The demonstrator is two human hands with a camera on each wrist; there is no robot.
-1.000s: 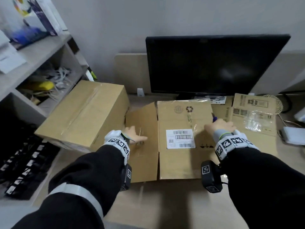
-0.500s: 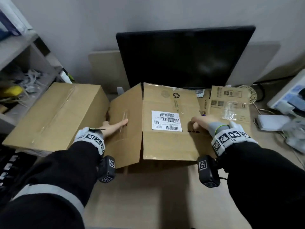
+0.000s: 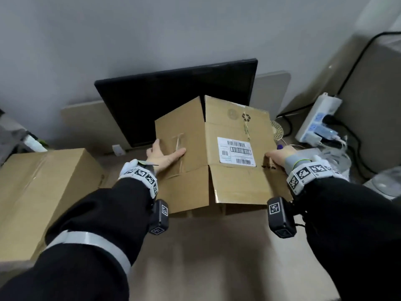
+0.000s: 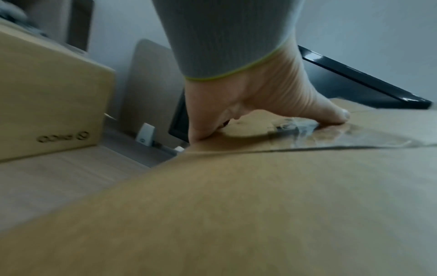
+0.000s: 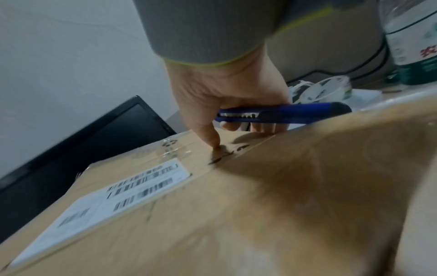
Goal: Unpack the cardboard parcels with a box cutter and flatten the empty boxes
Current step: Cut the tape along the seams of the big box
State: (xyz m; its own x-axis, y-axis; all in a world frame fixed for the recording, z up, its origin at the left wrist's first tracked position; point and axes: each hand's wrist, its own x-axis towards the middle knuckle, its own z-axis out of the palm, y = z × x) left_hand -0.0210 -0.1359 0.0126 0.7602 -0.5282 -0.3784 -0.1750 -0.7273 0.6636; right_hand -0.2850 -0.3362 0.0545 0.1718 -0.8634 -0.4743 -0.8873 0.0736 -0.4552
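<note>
Left hand (image 3: 161, 156) flat on flattened box (image 3: 236, 168); right hand (image 3: 278, 158) clutches box cutter (image 5: 283, 113); monitor (image 3: 173, 101) behind.

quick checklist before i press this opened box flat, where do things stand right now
1. Left hand flat on the left panel of the opened box: ok.
2. Right hand on the box's right edge: ok.
3. Box cutter out of the way: not ok, gripped in the right hand.
4. Blade retracted: cannot tell.
5. Box emptied: cannot tell, inside hidden.
6. Room beside it: not ok, sealed box left, monitor close behind.
</note>
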